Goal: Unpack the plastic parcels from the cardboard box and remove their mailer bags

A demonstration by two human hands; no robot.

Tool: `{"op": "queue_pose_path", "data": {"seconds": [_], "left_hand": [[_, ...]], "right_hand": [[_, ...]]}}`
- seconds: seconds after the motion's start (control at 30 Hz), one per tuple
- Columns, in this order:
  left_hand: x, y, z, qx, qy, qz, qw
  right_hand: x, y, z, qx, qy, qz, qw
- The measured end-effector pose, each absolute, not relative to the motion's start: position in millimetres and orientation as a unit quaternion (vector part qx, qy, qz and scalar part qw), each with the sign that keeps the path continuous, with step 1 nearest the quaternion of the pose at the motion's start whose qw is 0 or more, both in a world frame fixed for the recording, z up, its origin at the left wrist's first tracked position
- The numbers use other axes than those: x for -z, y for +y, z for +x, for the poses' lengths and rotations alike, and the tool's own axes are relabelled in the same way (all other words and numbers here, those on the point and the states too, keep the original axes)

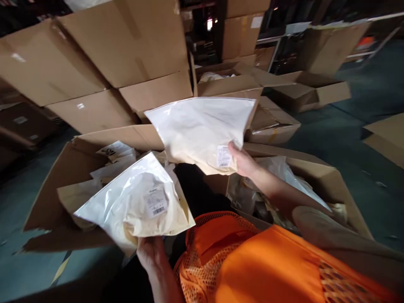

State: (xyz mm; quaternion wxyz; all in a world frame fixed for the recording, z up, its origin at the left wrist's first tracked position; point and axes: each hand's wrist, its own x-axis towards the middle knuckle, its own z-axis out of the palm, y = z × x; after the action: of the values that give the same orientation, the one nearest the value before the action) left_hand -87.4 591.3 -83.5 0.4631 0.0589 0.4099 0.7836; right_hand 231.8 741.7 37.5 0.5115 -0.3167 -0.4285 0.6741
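My left hand (150, 252) grips the lower edge of a white plastic bag (126, 198) that has a printed barcode label on it. The fingers are partly hidden beneath this bag, which hangs over the open left carton (50, 198). Farther forward, my right hand (242, 160) pinches the lower right corner of another white plastic bag (195, 126), thumb on top beside its label (224, 156). That bag is spread out above the gap between the two open cartons. Both bags look filled with something soft that I cannot make out.
More white bags (118, 153) lie in the left carton. The right carton (344, 189) holds clear and white plastic packages (293, 176). Large closed cartons (126, 38) are stacked ahead. Open boxes (311, 90) stand on the green floor (356, 147) to the right.
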Motion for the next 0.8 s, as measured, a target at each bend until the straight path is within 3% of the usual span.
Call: {"op": "queue_pose_path", "data": {"seconds": [0.23, 0.6, 0.8], "left_hand": [[38, 590, -66, -0.828, 0.391, 0.002, 0.401], [25, 576, -69, -0.848, 0.368, -0.005, 0.382], [31, 569, -80, -0.850, 0.374, 0.009, 0.371]], "right_hand": [[-38, 748, 234, -0.626, -0.469, -0.332, 0.527], [-96, 759, 193, -0.593, -0.545, -0.225, 0.548], [-184, 750, 96, -0.673, -0.563, -0.179, 0.444]]}}
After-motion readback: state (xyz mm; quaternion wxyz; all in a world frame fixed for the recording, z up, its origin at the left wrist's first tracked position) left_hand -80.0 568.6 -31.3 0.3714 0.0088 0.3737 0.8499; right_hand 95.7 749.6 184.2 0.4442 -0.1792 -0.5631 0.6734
